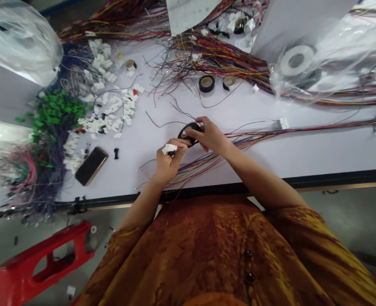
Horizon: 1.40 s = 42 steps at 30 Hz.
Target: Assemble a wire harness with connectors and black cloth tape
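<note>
My left hand (168, 160) is closed round a white plastic connector (169, 148) with thin wires trailing from it. My right hand (211, 136) grips a roll of black tape (188, 131), fingers wrapped over its rim, just right of the connector. The two hands meet over the white table (303, 148). A bundle of coloured wires (258, 137) runs from under my right wrist off to the right.
A dark phone (91, 165) lies left of my hands, with a pile of white connectors (111, 114) and green connectors (55, 111) beyond. Two more tape rolls (206, 83) sit farther back. Wire harnesses, plastic bags (328, 55) and a red stool (35, 267) surround the spot.
</note>
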{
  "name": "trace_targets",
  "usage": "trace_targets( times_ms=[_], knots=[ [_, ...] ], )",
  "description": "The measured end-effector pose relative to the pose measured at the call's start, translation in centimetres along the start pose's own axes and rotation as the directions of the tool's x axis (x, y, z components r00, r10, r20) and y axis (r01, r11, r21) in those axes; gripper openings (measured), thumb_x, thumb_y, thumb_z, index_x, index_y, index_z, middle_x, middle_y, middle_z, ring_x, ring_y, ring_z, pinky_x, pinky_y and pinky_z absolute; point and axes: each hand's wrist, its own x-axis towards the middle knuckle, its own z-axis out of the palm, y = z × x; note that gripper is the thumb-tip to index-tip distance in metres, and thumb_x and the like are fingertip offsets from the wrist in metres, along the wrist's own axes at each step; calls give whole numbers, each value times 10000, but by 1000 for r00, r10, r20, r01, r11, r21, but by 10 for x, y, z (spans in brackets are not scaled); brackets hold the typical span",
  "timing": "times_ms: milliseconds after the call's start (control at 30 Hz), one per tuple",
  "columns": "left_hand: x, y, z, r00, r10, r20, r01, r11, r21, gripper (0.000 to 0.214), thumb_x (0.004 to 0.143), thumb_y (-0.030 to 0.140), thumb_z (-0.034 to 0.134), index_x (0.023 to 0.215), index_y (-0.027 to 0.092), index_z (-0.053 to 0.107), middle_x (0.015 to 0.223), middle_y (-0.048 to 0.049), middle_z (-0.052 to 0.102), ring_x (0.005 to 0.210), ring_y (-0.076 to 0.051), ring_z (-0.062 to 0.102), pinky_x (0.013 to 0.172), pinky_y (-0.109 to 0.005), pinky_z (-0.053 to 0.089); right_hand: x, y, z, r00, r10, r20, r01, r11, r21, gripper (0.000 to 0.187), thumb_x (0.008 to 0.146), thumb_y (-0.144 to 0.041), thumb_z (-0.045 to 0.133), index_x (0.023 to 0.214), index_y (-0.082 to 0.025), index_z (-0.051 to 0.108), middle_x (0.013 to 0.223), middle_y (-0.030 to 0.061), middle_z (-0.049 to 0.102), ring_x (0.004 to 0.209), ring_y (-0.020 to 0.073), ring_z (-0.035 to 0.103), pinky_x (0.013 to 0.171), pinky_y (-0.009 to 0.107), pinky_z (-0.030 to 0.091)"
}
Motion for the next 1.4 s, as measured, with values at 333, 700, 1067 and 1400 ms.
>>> trace_targets(
  times_ms=[333, 700, 1067, 1400],
  knots=[
    [15, -2, 7, 900, -376, -221, 353, 926, -137, 365, 941, 493, 567, 802, 160, 620, 852, -63, 769, 401, -56, 572, 342, -171, 373, -79, 46, -4, 882, -470, -44, 415, 816, -402, 517, 888, -278, 587, 1389, -246, 467, 1199, 142, 603, 1048, 275, 638, 838, 433, 584],
    [11, 2, 12, 861, -458, -221, 389, 874, -291, 354, 896, 542, 625, 866, 191, 591, 817, -58, 747, 829, -201, 770, 659, -259, 625, -51, 23, -22, 835, -545, 73, 523, 748, -409, 525, 933, -183, 455, 1456, -202, 415, 1528, 170, 429, 1069, 218, 639, 889, 380, 544],
    [19, -20, 6, 702, -708, -78, 588, 638, -497, 299, 852, 429, 728, 801, 191, 554, 693, 2, 722, 605, -118, 725, 505, -164, 557, -34, 34, -41, 798, -545, 259, 557, 501, -662, 299, 994, -286, 390, 1075, -202, 666, 1032, 98, 668, 847, 209, 587, 784, 346, 444],
    [24, -22, 12, 743, -668, -48, 574, 672, -467, 326, 839, 460, 733, 820, 193, 547, 735, 0, 734, 544, -103, 698, 399, -143, 459, -20, 9, -47, 912, -357, 201, 410, 809, -422, 181, 919, -290, 477, 886, -201, 631, 670, 8, 555, 676, 162, 517, 656, 283, 406]
  ],
)
